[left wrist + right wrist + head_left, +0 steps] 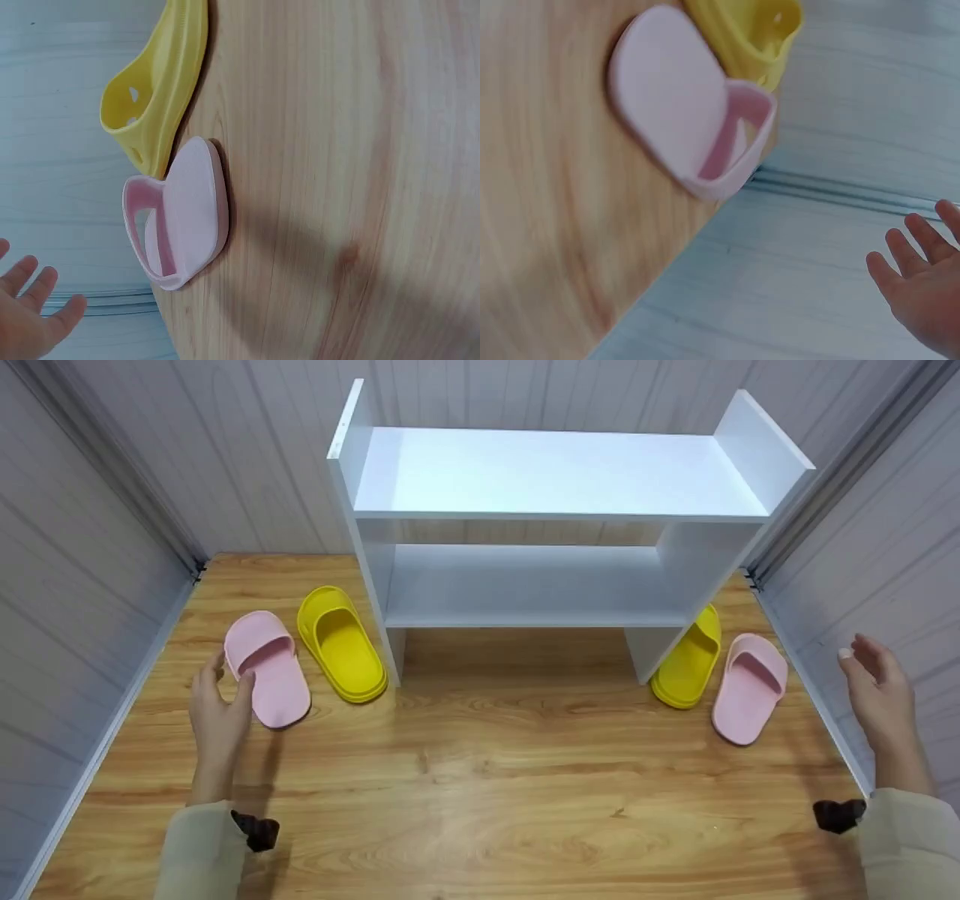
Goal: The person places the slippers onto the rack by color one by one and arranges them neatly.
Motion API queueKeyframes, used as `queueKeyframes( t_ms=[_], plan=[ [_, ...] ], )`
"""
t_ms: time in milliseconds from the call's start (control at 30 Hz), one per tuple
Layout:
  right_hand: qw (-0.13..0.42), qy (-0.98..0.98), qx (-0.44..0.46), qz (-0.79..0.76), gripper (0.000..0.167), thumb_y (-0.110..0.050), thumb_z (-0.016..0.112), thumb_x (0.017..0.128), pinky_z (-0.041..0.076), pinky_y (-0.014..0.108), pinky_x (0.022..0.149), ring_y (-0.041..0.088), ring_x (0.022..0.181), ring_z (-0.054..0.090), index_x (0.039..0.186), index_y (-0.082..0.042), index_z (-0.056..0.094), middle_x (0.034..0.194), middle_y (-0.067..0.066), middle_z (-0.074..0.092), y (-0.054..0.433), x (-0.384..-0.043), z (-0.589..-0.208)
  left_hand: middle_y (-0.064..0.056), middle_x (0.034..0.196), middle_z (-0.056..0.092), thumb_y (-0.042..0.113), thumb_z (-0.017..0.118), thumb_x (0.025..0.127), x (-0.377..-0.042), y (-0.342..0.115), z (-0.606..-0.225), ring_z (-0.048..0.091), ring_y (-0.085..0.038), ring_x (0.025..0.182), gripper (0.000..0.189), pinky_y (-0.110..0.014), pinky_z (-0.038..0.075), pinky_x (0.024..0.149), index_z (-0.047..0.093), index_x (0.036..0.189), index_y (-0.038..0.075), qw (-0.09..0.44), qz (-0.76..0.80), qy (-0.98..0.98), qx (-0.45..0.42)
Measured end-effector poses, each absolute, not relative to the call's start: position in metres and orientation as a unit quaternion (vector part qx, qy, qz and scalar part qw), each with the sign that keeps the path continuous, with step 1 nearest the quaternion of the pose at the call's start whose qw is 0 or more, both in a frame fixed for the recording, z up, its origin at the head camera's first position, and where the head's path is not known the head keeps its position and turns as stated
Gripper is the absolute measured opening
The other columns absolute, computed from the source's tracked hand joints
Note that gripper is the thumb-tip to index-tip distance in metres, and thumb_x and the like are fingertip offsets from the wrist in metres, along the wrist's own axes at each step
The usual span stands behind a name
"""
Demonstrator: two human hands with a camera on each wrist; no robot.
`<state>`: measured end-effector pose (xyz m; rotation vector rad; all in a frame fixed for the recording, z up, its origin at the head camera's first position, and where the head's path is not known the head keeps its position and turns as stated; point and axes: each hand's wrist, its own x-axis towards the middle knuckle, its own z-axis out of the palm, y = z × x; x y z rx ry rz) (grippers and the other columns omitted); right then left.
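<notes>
My left hand [219, 711] hovers above the near left side of a pink slipper [279, 686], its fingers apart and nothing between them. In the left wrist view a gap separates that hand [34, 311] from the pink slipper [196, 206]. Right of it lies a yellow slipper [349, 656], close to the shelf's left side. On the other side, my right hand [885, 690] is held in the air, empty, to the right of a second pink slipper [739, 709]. A second yellow slipper [681, 669] lies beside that one, partly hidden behind the shelf's right panel.
A white two-tier shelf [540, 585] stands on the wood floor [480, 780] against the back wall [277, 450]. Side walls [862, 555] close in on the left and right, the right one near my right hand. Dark wrist cameras [259, 831] sit on both sleeves.
</notes>
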<state>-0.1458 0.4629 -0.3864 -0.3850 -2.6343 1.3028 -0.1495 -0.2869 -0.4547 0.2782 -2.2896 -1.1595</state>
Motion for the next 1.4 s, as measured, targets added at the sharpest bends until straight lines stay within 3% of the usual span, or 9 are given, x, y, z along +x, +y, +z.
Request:
queueKeyframes(
  t_ms=[167, 367, 567, 733, 967, 1400],
  plan=[
    [0.145, -0.768, -0.147, 0.606, 0.057, -0.035, 0.050, 0.088, 0.025, 0.019, 0.099, 0.010, 0.124, 0.029, 0.136, -0.012, 0.030, 0.133, 0.001, 0.036, 0.449, -0.150, -0.371, -0.020, 0.128, 0.038, 0.018, 0.050, 0.089, -0.147, -0.288, -0.455, 0.035, -0.034, 0.116, 0.050, -0.048, 0.031, 0.093, 0.034, 0.132, 0.000, 0.216, -0.483, -0.832, 0.168],
    [0.222, -0.640, -0.105, 0.728, 0.039, -0.017, 0.061, 0.083, 0.042, 0.016, 0.082, 0.015, 0.104, 0.051, 0.117, -0.002, 0.049, 0.108, 0.006, 0.055, 0.423, -0.161, -0.346, -0.022, 0.129, 0.035, 0.021, 0.048, 0.089, -0.145, -0.287, -0.461, 0.034, -0.035, 0.117, 0.053, -0.046, 0.029, 0.095, 0.030, 0.134, 0.000, 0.183, -0.514, -0.812, 0.205],
    [0.259, -0.586, -0.086, 0.763, 0.035, -0.012, 0.067, 0.078, 0.046, 0.020, 0.077, 0.020, 0.094, 0.057, 0.108, 0.003, 0.056, 0.099, 0.012, 0.060, 0.397, -0.172, -0.316, -0.021, 0.132, 0.031, 0.026, 0.047, 0.089, -0.144, -0.288, -0.467, 0.030, -0.034, 0.119, 0.057, -0.043, 0.027, 0.097, 0.025, 0.136, 0.000, 0.144, -0.536, -0.797, 0.238],
    [0.271, -0.598, -0.051, 0.752, 0.032, -0.010, 0.067, 0.078, 0.047, 0.021, 0.075, 0.020, 0.089, 0.060, 0.105, 0.004, 0.058, 0.096, 0.013, 0.061, 0.382, -0.179, -0.301, -0.023, 0.132, 0.031, 0.027, 0.048, 0.089, -0.144, -0.288, -0.475, 0.031, -0.036, 0.119, 0.059, -0.043, 0.027, 0.098, 0.026, 0.135, -0.001, 0.129, -0.531, -0.800, 0.247],
    [0.245, -0.606, -0.017, 0.756, 0.029, -0.007, 0.066, 0.079, 0.049, 0.021, 0.072, 0.019, 0.086, 0.060, 0.104, 0.005, 0.059, 0.094, 0.013, 0.062, 0.365, -0.190, -0.303, -0.026, 0.131, 0.030, 0.026, 0.048, 0.089, -0.144, -0.287, -0.485, 0.030, -0.037, 0.119, 0.060, -0.041, 0.027, 0.099, 0.025, 0.135, -0.003, 0.122, -0.538, -0.797, 0.245],
    [0.236, -0.657, -0.043, 0.715, 0.030, -0.011, 0.072, 0.072, 0.048, 0.015, 0.066, 0.014, 0.082, 0.059, 0.099, -0.002, 0.064, 0.088, 0.006, 0.062, 0.331, -0.213, -0.307, -0.029, 0.130, 0.030, 0.031, 0.048, 0.088, -0.144, -0.287, -0.493, 0.033, -0.041, 0.117, 0.065, -0.047, 0.026, 0.097, 0.021, 0.135, -0.006, 0.093, -0.494, -0.822, 0.269]
  ],
)
